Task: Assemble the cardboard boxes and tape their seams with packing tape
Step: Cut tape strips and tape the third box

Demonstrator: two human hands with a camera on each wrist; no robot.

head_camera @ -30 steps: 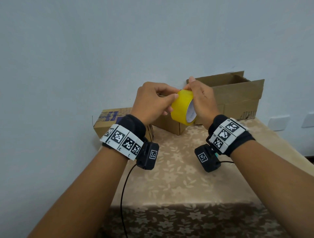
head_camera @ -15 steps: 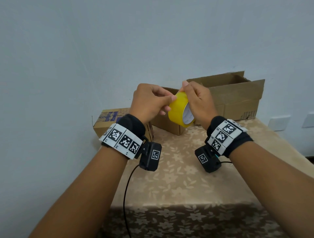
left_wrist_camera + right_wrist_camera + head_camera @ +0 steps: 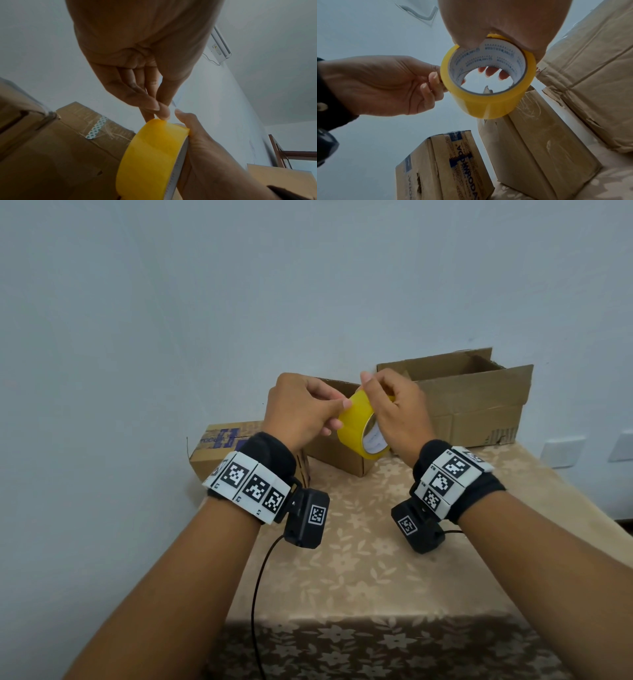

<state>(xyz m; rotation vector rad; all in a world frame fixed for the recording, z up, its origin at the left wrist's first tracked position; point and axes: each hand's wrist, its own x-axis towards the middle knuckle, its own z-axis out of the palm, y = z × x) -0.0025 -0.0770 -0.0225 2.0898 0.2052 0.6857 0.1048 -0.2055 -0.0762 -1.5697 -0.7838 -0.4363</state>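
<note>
box label reads "wroda", beside tape roll.

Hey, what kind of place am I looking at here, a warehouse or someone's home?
Probably a room at home, not a warehouse: a table under a floral cloth against a plain wall, wall sockets, and a few cardboard boxes.

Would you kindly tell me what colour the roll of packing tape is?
The tape roll is yellow, with a white printed core inside; the right wrist view shows it best.
</note>
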